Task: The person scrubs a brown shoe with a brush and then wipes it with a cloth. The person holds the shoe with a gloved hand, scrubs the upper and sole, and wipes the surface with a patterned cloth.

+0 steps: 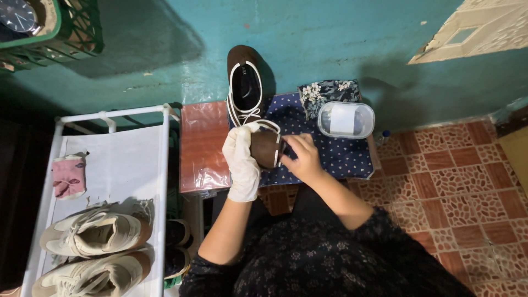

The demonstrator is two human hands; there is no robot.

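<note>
Gloved left hand (242, 162) wraps the brown shoe (266, 148), held over the near edge of the blue cloth (341, 157); bare right hand (304, 158) pinches something at its side, unclear what. Looks like mid-cleaning; next move needs steady rubbing. 1 matching shoe (246, 82) lies far.

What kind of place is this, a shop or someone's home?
Most likely a corner of a home used for shoe care. A white shoe rack holds worn sneakers, a low table stands against a teal wall, and the gloved left hand holds a brown shoe.
</note>
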